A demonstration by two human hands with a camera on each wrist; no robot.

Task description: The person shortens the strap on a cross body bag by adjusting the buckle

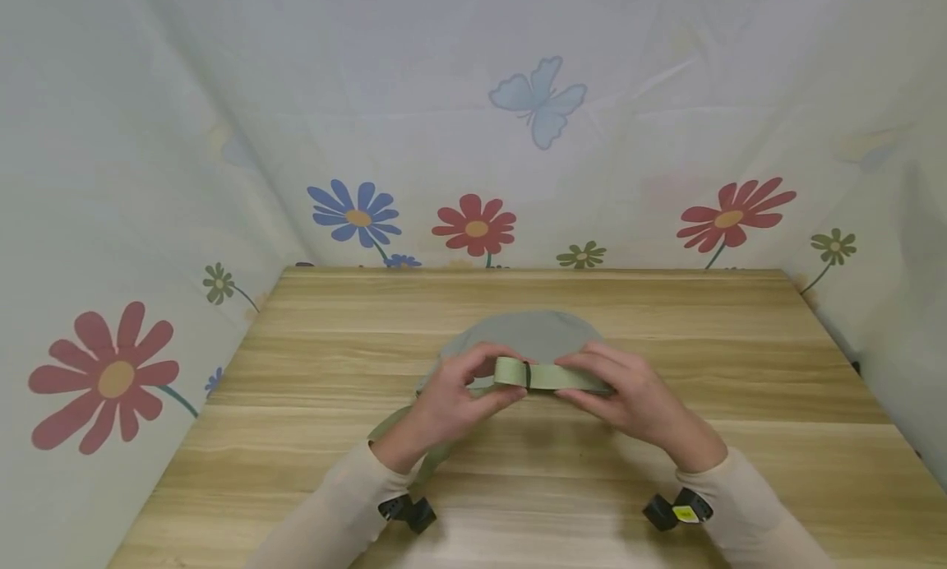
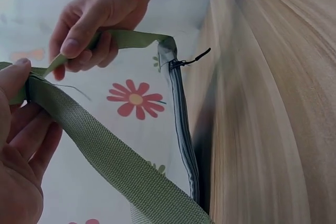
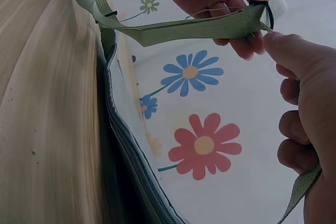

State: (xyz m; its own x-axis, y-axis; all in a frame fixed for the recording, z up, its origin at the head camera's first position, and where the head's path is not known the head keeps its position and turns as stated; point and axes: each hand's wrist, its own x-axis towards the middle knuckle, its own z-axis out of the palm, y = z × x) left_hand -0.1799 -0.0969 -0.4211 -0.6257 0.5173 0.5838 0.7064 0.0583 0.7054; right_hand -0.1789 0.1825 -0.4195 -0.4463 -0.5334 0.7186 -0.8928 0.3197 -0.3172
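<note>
A grey zippered bag (image 1: 525, 330) lies on the wooden table, with a green webbing strap (image 1: 558, 377) raised in front of it. My left hand (image 1: 451, 400) pinches the strap's folded loop beside a narrow black slider (image 1: 528, 375). On the other side of that slider, my right hand (image 1: 632, 392) grips the strap between thumb and fingers. A loose thread (image 2: 73, 88) sticks out near the slider in the left wrist view. From the left hand, a length of strap runs down to the bag's end. The bag's zipper (image 3: 139, 156) runs along its edge, and a black zipper pull (image 2: 198, 58) dangles at one end.
The wood-grain table (image 1: 296, 470) spreads around the bag. White curtains printed with flowers and a butterfly (image 1: 540, 100) stand behind and at both sides. A small black camera (image 1: 407, 513) is worn on the left wrist, another (image 1: 676, 510) on the right.
</note>
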